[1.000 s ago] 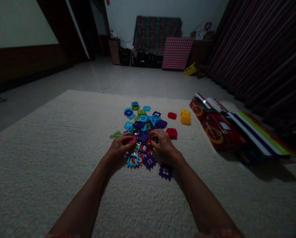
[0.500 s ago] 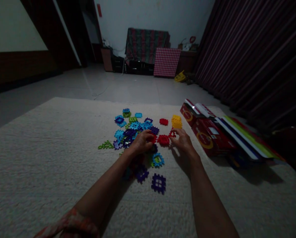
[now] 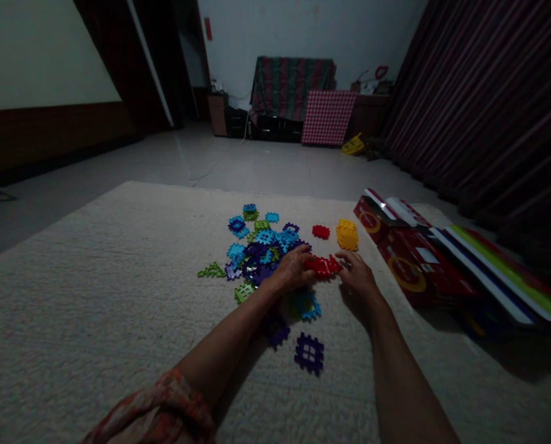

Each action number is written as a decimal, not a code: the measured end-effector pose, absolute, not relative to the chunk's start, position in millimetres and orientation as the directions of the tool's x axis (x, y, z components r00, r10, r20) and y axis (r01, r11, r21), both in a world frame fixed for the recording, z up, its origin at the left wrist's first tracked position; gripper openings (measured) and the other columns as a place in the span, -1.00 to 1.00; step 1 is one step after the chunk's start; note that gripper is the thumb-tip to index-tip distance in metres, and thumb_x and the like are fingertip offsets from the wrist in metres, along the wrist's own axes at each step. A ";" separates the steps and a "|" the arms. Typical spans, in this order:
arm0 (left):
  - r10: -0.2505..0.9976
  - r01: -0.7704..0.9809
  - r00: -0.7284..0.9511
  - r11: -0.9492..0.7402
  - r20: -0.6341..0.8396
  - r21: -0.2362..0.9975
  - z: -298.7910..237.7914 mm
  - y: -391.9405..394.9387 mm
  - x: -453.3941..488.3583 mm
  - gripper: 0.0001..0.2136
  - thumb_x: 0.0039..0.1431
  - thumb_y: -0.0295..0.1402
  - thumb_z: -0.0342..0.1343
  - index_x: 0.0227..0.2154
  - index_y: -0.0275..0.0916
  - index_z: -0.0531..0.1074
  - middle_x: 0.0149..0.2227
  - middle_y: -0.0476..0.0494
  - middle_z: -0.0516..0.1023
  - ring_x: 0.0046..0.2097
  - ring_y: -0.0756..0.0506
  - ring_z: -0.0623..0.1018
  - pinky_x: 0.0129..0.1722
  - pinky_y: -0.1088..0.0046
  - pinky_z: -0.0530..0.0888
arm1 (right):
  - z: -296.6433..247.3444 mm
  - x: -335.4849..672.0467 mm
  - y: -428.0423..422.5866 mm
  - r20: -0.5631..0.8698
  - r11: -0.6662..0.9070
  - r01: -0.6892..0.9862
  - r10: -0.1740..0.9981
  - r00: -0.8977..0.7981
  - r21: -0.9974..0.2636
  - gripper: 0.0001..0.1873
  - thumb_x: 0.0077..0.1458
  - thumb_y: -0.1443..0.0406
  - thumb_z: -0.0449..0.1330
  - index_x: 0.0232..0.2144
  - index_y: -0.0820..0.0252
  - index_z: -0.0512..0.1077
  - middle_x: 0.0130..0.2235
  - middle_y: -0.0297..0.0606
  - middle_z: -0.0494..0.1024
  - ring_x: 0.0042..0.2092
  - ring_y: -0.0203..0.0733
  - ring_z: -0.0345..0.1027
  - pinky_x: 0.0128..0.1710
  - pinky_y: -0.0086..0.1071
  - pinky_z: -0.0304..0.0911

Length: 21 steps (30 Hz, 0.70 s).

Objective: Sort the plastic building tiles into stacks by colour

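Pale quilted mat, tiled floor beyond (all dimly lit) — left hand and right hand pinch red pieces.

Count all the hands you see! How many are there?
2. The left hand is at the edge of the colourful pile, by the left end of the red pieces. The right hand is by their right end, near the yellow pieces. No others show.
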<state>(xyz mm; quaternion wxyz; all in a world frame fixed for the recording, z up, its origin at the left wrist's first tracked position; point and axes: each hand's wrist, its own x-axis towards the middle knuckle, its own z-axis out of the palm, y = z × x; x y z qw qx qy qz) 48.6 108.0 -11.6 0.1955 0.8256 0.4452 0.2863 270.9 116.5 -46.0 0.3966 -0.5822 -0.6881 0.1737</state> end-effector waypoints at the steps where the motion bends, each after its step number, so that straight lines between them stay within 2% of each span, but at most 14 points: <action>1: 0.841 0.618 0.447 -0.538 0.306 0.574 -12.2 107.6 47.4 -0.75 0.07 -0.43 0.21 -0.16 -0.25 0.61 0.09 -0.24 0.52 0.16 -0.21 0.49 0.14 0.30 0.46 | -45.5 270.5 117.4 0.349 0.253 0.656 0.937 0.017 -0.711 -0.52 -0.17 0.39 0.05 -0.14 0.17 0.50 0.01 -0.10 0.48 0.01 -0.06 0.42 0.05 -0.17 0.36; 6: 0.831 0.611 0.441 -0.554 0.338 0.565 -4.2 104.4 32.1 -0.74 0.14 -0.46 0.11 -0.13 -0.21 0.59 0.13 -0.21 0.53 0.16 -0.16 0.52 0.17 0.30 0.44 | -35.0 256.3 114.4 0.425 0.279 0.678 0.903 0.055 -0.680 -0.56 -0.15 0.39 0.05 -0.19 0.15 0.53 -0.10 -0.13 0.55 -0.03 -0.03 0.44 0.02 -0.16 0.36; 11: 0.864 0.616 0.321 -0.502 0.387 0.607 8.7 96.0 -20.2 -0.76 0.13 -0.49 0.07 -0.21 -0.18 0.60 0.01 -0.12 0.62 0.08 -0.12 0.57 0.16 0.29 0.45 | -22.1 223.3 95.1 0.478 0.365 0.662 0.878 -0.011 -0.655 -0.63 -0.03 0.38 0.03 -0.22 0.14 0.55 -0.13 -0.16 0.60 -0.06 -0.06 0.46 0.04 -0.16 0.32; 14: 0.900 0.631 0.181 -0.415 0.397 0.655 6.4 84.7 -62.8 -0.77 0.11 -0.47 0.08 -0.25 -0.16 0.60 -0.08 -0.07 0.65 0.02 -0.10 0.59 0.13 0.31 0.47 | -17.5 196.9 80.3 0.466 0.446 0.622 0.873 -0.143 -0.644 -0.67 0.02 0.40 0.04 -0.24 0.14 0.55 -0.18 -0.18 0.61 -0.12 -0.09 0.47 -0.03 -0.21 0.34; 16: 0.934 0.645 0.095 -0.320 0.343 0.694 1.2 75.4 -85.4 -0.79 0.09 -0.45 0.11 -0.26 -0.18 0.61 -0.15 -0.07 0.67 -0.07 -0.10 0.61 0.04 0.34 0.51 | -12.9 178.7 70.2 0.426 0.505 0.602 0.859 -0.283 -0.619 -0.68 0.03 0.44 0.05 -0.24 0.16 0.54 -0.21 -0.19 0.60 -0.15 -0.12 0.47 -0.06 -0.25 0.34; 21: 0.970 0.613 0.094 -0.233 0.222 0.755 -12.3 60.5 -103.7 -0.79 0.11 -0.34 0.14 -0.24 -0.21 0.61 -0.28 -0.08 0.66 -0.23 -0.09 0.62 -0.16 0.38 0.55 | 6.2 143.2 42.8 0.264 0.565 0.642 0.819 -0.509 -0.518 -0.72 0.12 0.43 0.13 -0.13 0.18 0.51 -0.13 -0.17 0.57 -0.09 -0.16 0.43 -0.06 -0.32 0.28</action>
